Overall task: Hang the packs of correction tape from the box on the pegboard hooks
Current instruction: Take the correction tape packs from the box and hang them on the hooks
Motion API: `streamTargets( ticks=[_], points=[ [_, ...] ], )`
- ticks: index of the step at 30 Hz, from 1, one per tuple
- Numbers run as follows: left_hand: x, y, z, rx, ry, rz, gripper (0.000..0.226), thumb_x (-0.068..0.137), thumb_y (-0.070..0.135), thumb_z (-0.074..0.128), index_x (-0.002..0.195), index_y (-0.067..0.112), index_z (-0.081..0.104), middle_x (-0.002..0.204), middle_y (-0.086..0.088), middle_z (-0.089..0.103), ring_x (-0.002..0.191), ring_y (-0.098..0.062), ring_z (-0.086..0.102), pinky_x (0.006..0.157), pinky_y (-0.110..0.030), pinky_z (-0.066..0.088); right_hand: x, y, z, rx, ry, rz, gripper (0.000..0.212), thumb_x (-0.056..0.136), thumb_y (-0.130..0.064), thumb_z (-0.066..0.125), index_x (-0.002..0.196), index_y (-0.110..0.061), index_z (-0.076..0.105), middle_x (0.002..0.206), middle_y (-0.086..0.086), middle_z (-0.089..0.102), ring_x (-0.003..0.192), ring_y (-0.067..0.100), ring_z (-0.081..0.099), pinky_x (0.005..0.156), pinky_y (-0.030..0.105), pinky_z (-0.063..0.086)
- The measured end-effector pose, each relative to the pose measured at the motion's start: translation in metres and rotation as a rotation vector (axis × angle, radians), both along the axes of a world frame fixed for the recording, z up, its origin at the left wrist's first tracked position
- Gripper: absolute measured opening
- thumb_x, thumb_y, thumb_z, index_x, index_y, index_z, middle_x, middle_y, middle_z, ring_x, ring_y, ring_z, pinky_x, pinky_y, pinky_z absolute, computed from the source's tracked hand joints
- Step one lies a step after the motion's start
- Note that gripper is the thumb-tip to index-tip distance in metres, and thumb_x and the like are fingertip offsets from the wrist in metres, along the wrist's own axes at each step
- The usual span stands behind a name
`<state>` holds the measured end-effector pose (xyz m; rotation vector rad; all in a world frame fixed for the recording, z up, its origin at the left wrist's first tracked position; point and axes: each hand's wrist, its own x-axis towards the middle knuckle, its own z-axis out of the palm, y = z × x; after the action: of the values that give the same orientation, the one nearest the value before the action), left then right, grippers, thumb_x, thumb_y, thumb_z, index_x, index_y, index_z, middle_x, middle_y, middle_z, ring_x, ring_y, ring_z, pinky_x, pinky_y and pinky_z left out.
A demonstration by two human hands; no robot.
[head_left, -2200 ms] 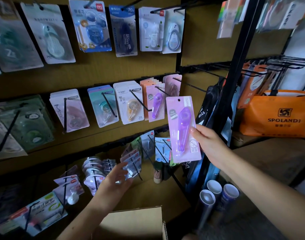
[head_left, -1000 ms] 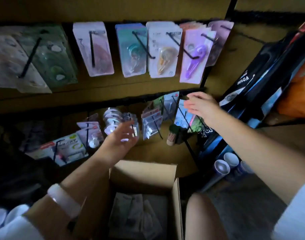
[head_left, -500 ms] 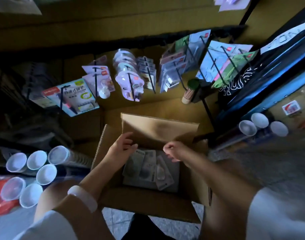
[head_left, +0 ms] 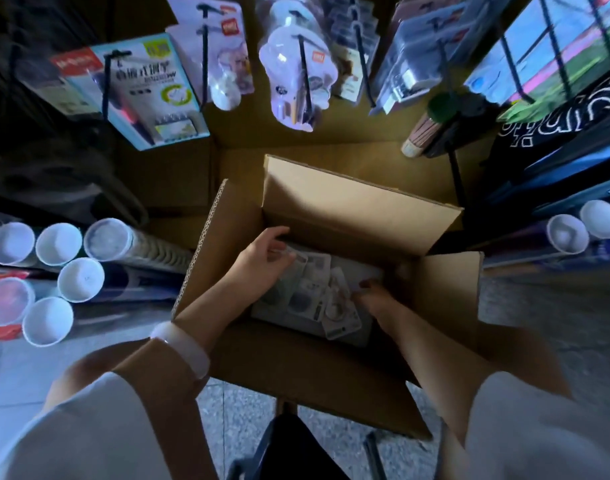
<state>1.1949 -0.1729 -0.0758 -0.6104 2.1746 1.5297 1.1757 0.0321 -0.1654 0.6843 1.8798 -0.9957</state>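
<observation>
From the head view, you are looking straight down into the open cardboard box (head_left: 334,206), which sits at the centre of the frame with its flaps spread outward. The packs of correction tape (head_left: 317,296) lie loose on the box floor – flat, pale card-backed blister packs, each with a rounded dispenser showing as a darker oval under clear plastic. They overlap in a shallow layer, and one pack toward the lower right of the pile is tilted across the others. The light inside is dim, so print and colour on the cards cannot be read.

Your left hand (head_left: 262,261) reaches in from the lower left, its fingers (head_left: 279,252) curled and resting on the leftmost pack; whether they have closed around it you cannot tell. A white wristband (head_left: 180,348) sits on that forearm. Your right hand (head_left: 373,294) comes in from the lower right, fingertips down against the right edge of the pile – its grip is hidden in shadow, so it cannot be judged either.

Across the top of the frame, other carded goods hang on black pegboard hooks (head_left: 305,74). White-capped tubes (head_left: 59,244) stand clustered at the left edge of the frame.
</observation>
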Motion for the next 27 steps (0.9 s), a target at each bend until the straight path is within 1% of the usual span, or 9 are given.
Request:
streamTargets(
  ticks=[3, 8, 11, 13, 16, 20, 22, 25, 27],
  points=[
    [0.003, -0.004, -0.002, 0.024, 0.002, 0.019, 0.044, 0.090, 0.014, 0.055, 0.133, 0.020, 0.045, 0.117, -0.004, 0.055, 0.109, -0.018, 0.055, 0.097, -0.035, 0.046, 0.001, -0.004, -0.013, 0.056, -0.011, 0.031, 0.060, 0.086, -0.023, 0.063, 0.137, -0.005, 0.035, 0.136, 0.018, 0.043, 0.123, 0.035, 0.046, 0.093, 0.034, 0.041],
    [0.011, -0.012, -0.001, 0.073, 0.041, 0.041, 0.041, 0.091, 0.009, 0.053, 0.131, 0.020, 0.045, 0.121, -0.008, 0.055, 0.108, -0.018, 0.057, 0.095, -0.033, 0.046, 0.003, -0.025, -0.029, 0.065, 0.007, 0.084, 0.046, 0.088, -0.013, 0.056, 0.132, -0.008, 0.042, 0.130, 0.019, 0.053, 0.114, 0.034, 0.054, 0.088, 0.034, 0.049],
    [0.012, -0.017, 0.000, 0.112, 0.078, 0.056, 0.037, 0.092, 0.004, 0.050, 0.122, 0.024, 0.047, 0.115, -0.007, 0.055, 0.095, -0.011, 0.057, 0.090, -0.025, 0.045, 0.000, -0.031, -0.031, 0.208, 0.044, 0.169, 0.050, 0.089, -0.020, 0.054, 0.136, -0.011, 0.038, 0.137, 0.021, 0.041, 0.124, 0.036, 0.044, 0.096, 0.032, 0.044],
    [0.012, -0.019, -0.001, 0.140, 0.085, 0.079, 0.036, 0.092, 0.002, 0.049, 0.118, 0.026, 0.046, 0.113, -0.007, 0.056, 0.092, -0.012, 0.058, 0.091, -0.029, 0.045, 0.000, -0.033, -0.031, 0.251, 0.060, 0.186, 0.056, 0.088, -0.028, 0.057, 0.138, -0.014, 0.035, 0.139, 0.022, 0.034, 0.124, 0.037, 0.041, 0.101, 0.038, 0.042],
    [0.013, -0.021, -0.003, 0.179, 0.070, 0.104, 0.035, 0.092, 0.003, 0.048, 0.116, 0.029, 0.048, 0.111, -0.004, 0.059, 0.096, -0.014, 0.059, 0.094, -0.034, 0.044, -0.001, -0.036, -0.033, 0.194, 0.059, 0.186, 0.060, 0.086, -0.032, 0.060, 0.138, -0.012, 0.036, 0.139, 0.021, 0.038, 0.123, 0.036, 0.044, 0.101, 0.042, 0.043],
    [0.012, -0.023, -0.003, 0.214, 0.059, 0.143, 0.034, 0.093, 0.002, 0.046, 0.118, 0.025, 0.047, 0.111, -0.005, 0.059, 0.094, -0.013, 0.057, 0.095, -0.034, 0.044, -0.002, -0.050, -0.032, 0.029, 0.052, 0.241, 0.045, 0.087, -0.030, 0.061, 0.126, -0.009, 0.054, 0.130, 0.015, 0.056, 0.113, 0.030, 0.057, 0.098, 0.037, 0.047],
    [0.013, -0.024, -0.002, 0.214, 0.062, 0.146, 0.034, 0.093, 0.002, 0.046, 0.119, 0.024, 0.046, 0.112, -0.008, 0.058, 0.092, -0.013, 0.057, 0.094, -0.033, 0.044, 0.000, -0.059, -0.031, 0.007, 0.080, 0.309, 0.048, 0.085, -0.028, 0.062, 0.129, -0.012, 0.051, 0.132, 0.014, 0.054, 0.118, 0.030, 0.052, 0.100, 0.036, 0.044],
    [0.013, -0.024, -0.004, 0.203, 0.065, 0.157, 0.036, 0.092, 0.001, 0.047, 0.119, 0.025, 0.046, 0.113, -0.008, 0.058, 0.094, -0.015, 0.057, 0.095, -0.035, 0.044, 0.003, -0.065, -0.031, -0.024, 0.110, 0.322, 0.066, 0.079, -0.027, 0.070, 0.136, -0.012, 0.040, 0.139, 0.012, 0.046, 0.124, 0.029, 0.047, 0.100, 0.033, 0.042],
    [0.012, -0.025, -0.005, 0.190, 0.069, 0.164, 0.041, 0.091, -0.004, 0.046, 0.118, 0.025, 0.047, 0.113, -0.009, 0.058, 0.095, -0.018, 0.057, 0.095, -0.038, 0.044, 0.007, -0.068, -0.032, -0.067, 0.104, 0.384, 0.062, 0.082, -0.021, 0.068, 0.137, -0.011, 0.041, 0.141, 0.012, 0.046, 0.125, 0.029, 0.047, 0.098, 0.030, 0.040]
  ],
)
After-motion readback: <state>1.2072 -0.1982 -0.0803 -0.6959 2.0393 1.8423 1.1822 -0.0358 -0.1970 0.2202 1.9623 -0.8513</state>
